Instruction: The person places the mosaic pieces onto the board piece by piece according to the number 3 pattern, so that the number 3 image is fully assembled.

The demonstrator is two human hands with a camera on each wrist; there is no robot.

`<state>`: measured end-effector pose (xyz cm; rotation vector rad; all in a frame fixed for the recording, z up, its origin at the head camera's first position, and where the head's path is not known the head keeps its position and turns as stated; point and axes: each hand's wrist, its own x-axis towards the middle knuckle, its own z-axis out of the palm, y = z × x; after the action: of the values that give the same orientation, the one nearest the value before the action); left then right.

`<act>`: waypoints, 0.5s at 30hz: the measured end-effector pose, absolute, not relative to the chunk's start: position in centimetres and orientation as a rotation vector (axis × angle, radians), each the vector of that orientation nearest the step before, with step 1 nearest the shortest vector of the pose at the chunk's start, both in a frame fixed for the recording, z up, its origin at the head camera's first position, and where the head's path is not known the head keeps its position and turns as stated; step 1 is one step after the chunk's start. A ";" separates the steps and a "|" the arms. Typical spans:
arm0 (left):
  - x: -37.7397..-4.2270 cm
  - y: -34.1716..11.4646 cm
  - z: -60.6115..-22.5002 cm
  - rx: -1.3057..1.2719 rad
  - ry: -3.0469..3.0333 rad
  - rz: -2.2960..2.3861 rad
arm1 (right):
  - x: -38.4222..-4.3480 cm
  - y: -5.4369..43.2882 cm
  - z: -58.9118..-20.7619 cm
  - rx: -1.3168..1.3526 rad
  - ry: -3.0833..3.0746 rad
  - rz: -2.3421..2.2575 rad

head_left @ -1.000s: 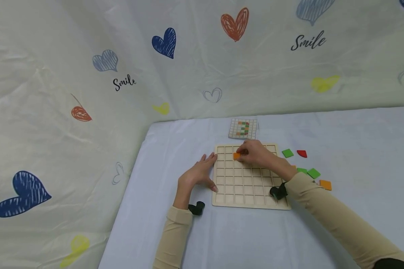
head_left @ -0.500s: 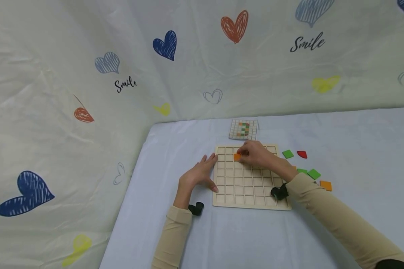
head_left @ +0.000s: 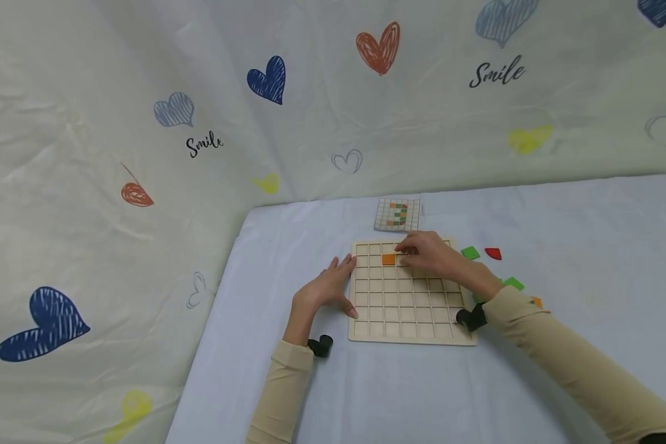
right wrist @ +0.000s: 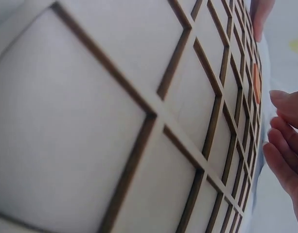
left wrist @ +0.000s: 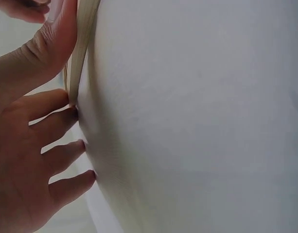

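A square orange tile (head_left: 388, 259) lies in a cell near the top of the wooden grid board (head_left: 374, 314). My right hand (head_left: 430, 256) is just right of that tile, its fingers loosely bent and nothing between thumb and fingertips. In the right wrist view the thumb and fingers (right wrist: 287, 141) are apart from the orange tile (right wrist: 256, 82). At the board's left edge, my left hand (head_left: 324, 285) has its fingers spread. Its thumb (left wrist: 54, 41) and a fingertip touch the board's side (left wrist: 83, 43) in the left wrist view.
A pattern card (head_left: 398, 214) with coloured squares lies behind the board. Right of it are a green tile (head_left: 470, 253), a red quarter-round tile (head_left: 493, 253), another green tile (head_left: 513, 283) and an orange tile (head_left: 537, 301), partly hidden by the right arm. A heart-printed cloth hangs behind.
My right hand has let go of the orange tile and moved a little to the right, leaving the tile in its cell. The left hand stays at the board's edge.
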<state>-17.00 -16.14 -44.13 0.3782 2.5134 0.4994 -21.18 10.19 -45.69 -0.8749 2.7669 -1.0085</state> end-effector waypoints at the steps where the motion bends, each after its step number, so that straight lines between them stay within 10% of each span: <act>1: -17.0 -16.1 -44.2 0.377 2.512 0.501 | -21.1 10.4 -45.6 -0.880 2.771 -1.000; 15: -16.7 -15.8 -44.1 0.369 2.517 0.492 | -20.1 14.8 -44.9 -0.718 2.779 -0.937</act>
<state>-16.75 -15.78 -44.12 0.3686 2.5168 0.4916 -20.12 14.77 -44.93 -0.7178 2.7791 -0.9375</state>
